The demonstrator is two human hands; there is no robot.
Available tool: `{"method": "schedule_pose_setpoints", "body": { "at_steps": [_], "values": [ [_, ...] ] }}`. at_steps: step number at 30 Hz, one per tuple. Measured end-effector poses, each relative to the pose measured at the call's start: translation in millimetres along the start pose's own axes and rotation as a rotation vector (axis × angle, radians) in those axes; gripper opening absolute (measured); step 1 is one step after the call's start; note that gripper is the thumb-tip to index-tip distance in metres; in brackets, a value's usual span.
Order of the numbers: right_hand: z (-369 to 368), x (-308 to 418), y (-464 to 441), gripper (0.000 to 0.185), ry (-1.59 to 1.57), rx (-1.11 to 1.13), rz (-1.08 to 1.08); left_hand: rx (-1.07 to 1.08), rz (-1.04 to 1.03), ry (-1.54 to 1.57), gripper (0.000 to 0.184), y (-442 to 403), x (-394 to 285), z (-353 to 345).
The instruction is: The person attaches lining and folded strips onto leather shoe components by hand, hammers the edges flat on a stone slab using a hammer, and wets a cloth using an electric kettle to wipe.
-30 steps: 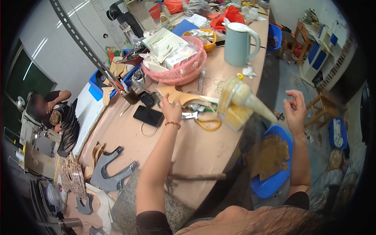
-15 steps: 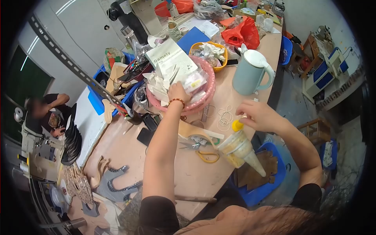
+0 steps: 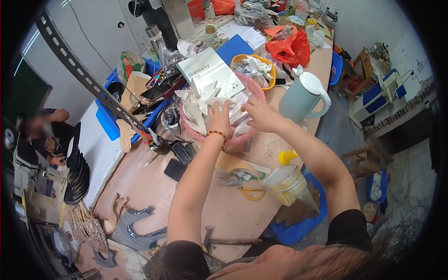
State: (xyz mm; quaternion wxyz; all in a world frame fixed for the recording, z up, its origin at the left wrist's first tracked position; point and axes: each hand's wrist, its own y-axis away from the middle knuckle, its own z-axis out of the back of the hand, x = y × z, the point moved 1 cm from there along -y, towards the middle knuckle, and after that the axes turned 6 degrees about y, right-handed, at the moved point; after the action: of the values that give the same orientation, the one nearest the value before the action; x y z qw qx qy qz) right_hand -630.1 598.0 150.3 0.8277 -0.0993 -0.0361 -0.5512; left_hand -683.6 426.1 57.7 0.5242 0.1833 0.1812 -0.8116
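Both of my hands reach into a pink plastic basket (image 3: pixel 262 88) heaped with loose white paper or fabric pieces and clear plastic packets. My left hand (image 3: pixel 220 120), with a beaded bracelet at the wrist, rests its spread fingers on the white pieces (image 3: pixel 193 109). Beside it, at the basket's right side, my right hand (image 3: pixel 262 114) touches a clear plastic packet (image 3: pixel 239 100) with fingers apart; the fingertips are partly hidden. A white booklet marked "Gamely" (image 3: pixel 210 70) leans across the back of the basket. A yellow nozzle-shaped piece (image 3: pixel 287 157) lies near a glue-stained plastic container (image 3: pixel 285 186).
A pale blue jug (image 3: pixel 298 95) stands right of the basket, behind a yellow basket (image 3: pixel 268 84). Scissors with yellow handles (image 3: pixel 252 193), a black phone-like slab (image 3: pixel 175 170) and a hammer (image 3: pixel 233 241) lie nearer. A blue bin (image 3: pixel 298 231) stands below the table edge. Another person sits at far left.
My right hand has left the yellow piece near the container and moved up-left into the pink basket. My left hand stays in the basket, its fingers now more spread.
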Motion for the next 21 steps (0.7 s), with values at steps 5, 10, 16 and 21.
{"method": "schedule_pose_setpoints", "body": {
  "at_steps": [5,10,16,21],
  "values": [
    [-56.5,-16.8,-58.8,0.029,0.012,-0.051,-0.052,0.270,-0.095,0.345,0.060,20.3,7.3,9.4],
    [-97.5,-17.0,-79.4,0.024,0.046,-0.031,-0.432,0.240,-0.032,0.262,0.039,19.0,-2.5,14.7],
    [-68.4,-25.7,-90.4,0.034,-0.410,0.169,-0.490,0.077,0.152,0.047,0.046,-8.3,13.2,10.7],
    [-60.2,-56.0,-122.5,0.045,-0.663,-0.042,-0.355,0.115,0.149,-0.056,0.073,-18.2,13.3,11.9]
  ]
}}
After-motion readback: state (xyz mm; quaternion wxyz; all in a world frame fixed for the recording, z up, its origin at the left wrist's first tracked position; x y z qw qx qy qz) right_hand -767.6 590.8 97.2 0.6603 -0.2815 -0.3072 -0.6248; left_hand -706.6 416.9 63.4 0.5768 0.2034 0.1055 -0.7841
